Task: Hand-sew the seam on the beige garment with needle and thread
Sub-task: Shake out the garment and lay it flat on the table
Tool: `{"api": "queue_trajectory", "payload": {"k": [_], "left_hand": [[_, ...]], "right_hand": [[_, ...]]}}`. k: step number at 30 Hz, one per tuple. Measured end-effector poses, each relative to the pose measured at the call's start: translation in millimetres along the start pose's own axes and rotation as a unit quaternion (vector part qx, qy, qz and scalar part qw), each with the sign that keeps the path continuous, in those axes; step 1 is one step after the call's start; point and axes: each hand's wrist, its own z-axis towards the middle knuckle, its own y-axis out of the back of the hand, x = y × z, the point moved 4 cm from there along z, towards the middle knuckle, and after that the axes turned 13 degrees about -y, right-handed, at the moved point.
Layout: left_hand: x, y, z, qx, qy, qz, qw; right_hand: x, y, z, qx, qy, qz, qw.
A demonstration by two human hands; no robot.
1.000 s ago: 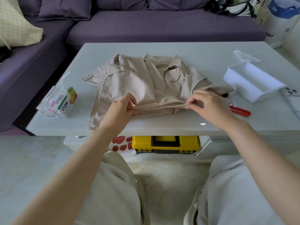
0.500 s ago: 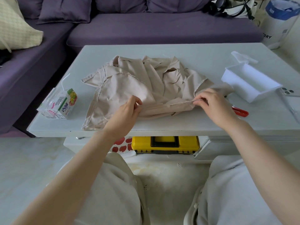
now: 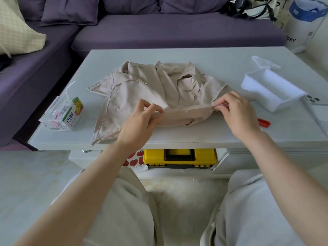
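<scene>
white container: "TORY" | juice carton: Chinese characters, not clearly legible

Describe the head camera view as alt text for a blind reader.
The left hand and right hand pinch opposite ends of a fold in a beige garment, stretching it taut on a white table. A juice carton sits to the garment's left, a white box to its right.

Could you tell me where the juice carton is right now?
In the head view, the juice carton sits at the table's left front corner, left of the garment.
</scene>
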Motion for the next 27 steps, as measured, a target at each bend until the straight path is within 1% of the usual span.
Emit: {"api": "queue_trajectory", "payload": {"k": [2, 6, 9, 13, 17, 19, 20, 23, 25, 27], "left_hand": [[-2, 3, 2, -0.022, -0.008, 0.017, 1.0], [-5, 3, 3, -0.044, -0.014, 0.009, 0.999], [-6, 1, 3, -0.044, -0.011, -0.009, 0.999], [-11, 0, 1, -0.043, -0.002, -0.067, 0.997], [-13, -1, 0, -0.033, -0.019, -0.042, 0.998], [-13, -2, -1, -0.029, -0.024, -0.034, 0.999], [-12, -2, -1, -0.026, -0.028, -0.032, 0.999], [-11, -3, -1, -0.016, -0.04, -0.028, 0.999], [-10, -4, -2, -0.014, -0.043, -0.026, 0.999], [-10, -4, -2, -0.011, -0.048, -0.021, 0.999]], "right_hand": [[1, 0, 0, -0.012, -0.003, 0.011, 1.0], [-1, -3, -2, 0.007, -0.01, 0.001, 1.0], [-4, -7, -4, 0.037, -0.02, -0.034, 0.999], [-8, -10, -8, 0.059, -0.022, -0.1, 0.993], [-4, -9, -9, 0.063, -0.017, -0.113, 0.991], [0, -9, -9, 0.091, -0.006, -0.109, 0.99], [4, -11, -10, 0.116, 0.009, -0.092, 0.989], [25, -17, -18, 0.203, 0.048, 0.043, 0.977], [36, -23, -24, 0.235, 0.06, 0.109, 0.964], [46, -27, -28, 0.268, 0.06, 0.147, 0.95]]}}
